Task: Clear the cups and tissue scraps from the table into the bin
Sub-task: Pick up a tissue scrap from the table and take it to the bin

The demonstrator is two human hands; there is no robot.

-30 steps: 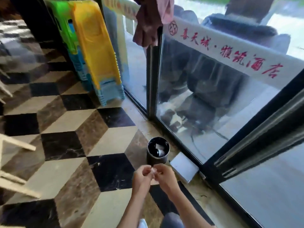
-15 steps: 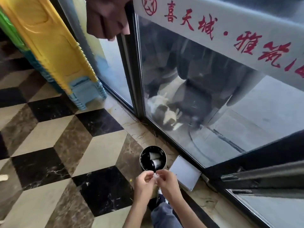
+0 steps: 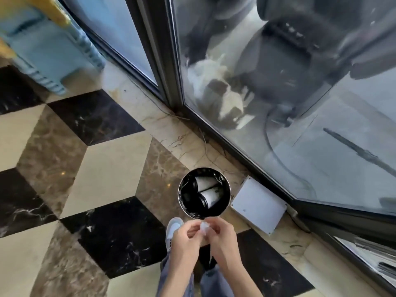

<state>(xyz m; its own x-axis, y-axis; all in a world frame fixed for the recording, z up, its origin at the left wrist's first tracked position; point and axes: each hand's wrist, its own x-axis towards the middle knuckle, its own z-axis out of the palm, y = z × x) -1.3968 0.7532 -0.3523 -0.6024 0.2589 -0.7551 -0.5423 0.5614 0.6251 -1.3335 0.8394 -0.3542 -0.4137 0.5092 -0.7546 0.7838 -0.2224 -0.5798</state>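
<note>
A round black bin [image 3: 227, 202] stands on the tiled floor by the glass door. Two white paper cups [image 3: 206, 183] [image 3: 212, 195] with dark rims lie on their sides inside it. Just below the bin's near rim, my left hand [image 3: 186, 243] and my right hand [image 3: 222, 239] meet, fingertips pinched together on a small white tissue scrap [image 3: 203, 227]. The scrap is held between both hands, slightly short of the bin's opening.
A white flat box [image 3: 258, 205] lies on the floor right of the bin. Glass doors with dark frames [image 3: 171, 86] run along the right. Stacked blue plastic stools [image 3: 49, 54] stand far left. My shoe [image 3: 174, 229] is just left of the hands.
The view has closed in on the bin and tilted down. My hands, still pinching the scrap, are now nearer the bin's rim.
</note>
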